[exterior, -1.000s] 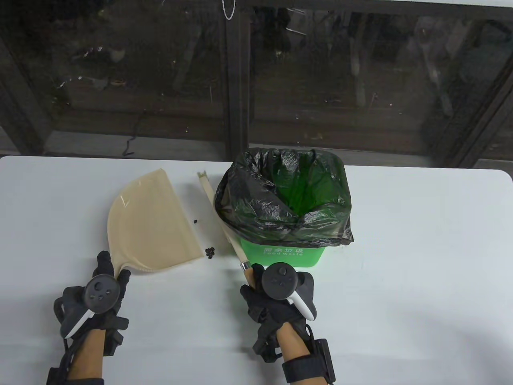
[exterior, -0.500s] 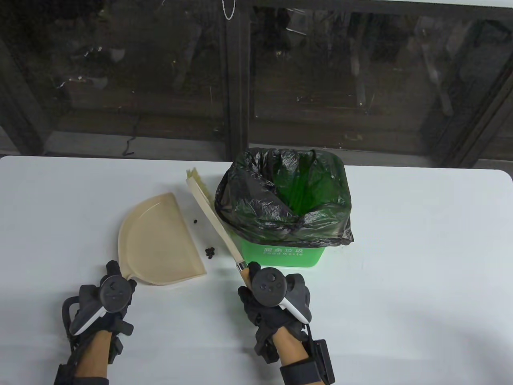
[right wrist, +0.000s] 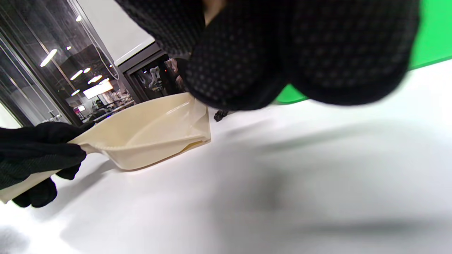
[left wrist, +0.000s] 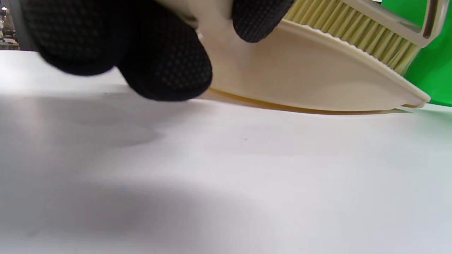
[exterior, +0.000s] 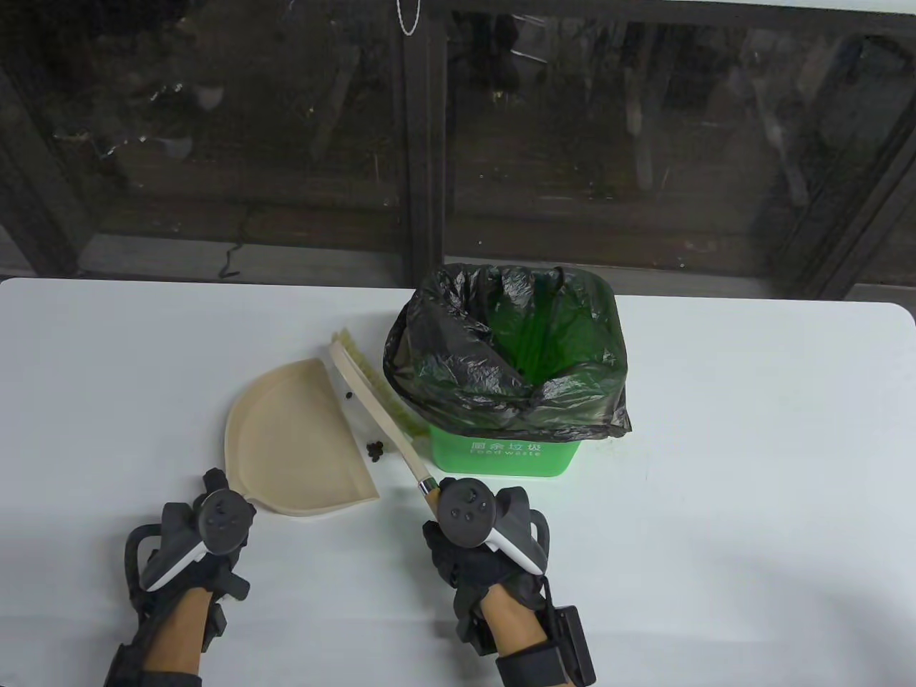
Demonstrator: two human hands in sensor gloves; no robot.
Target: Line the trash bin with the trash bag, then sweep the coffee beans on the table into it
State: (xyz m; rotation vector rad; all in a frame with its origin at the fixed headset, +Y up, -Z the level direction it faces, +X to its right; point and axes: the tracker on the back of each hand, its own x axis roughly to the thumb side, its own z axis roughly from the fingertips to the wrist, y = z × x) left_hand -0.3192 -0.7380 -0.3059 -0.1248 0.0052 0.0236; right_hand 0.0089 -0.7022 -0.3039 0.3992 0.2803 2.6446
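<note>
The left hand (exterior: 207, 529) grips the dustpan (exterior: 300, 436) handle; the right hand (exterior: 479, 537) grips the brush (exterior: 376, 408) handle. Coffee beans (exterior: 375, 450) lie between dustpan and brush, left of the bag-lined bin (exterior: 508, 447).

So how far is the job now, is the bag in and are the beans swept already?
Done: the black trash bag lines the green trash bin, folded over its rim. In hand: the left hand holds the beige dustpan by its handle, and the right hand holds the brush beside the pan's open edge. Left: the coffee beans lie on the white table, not yet in the pan or bin.
</note>
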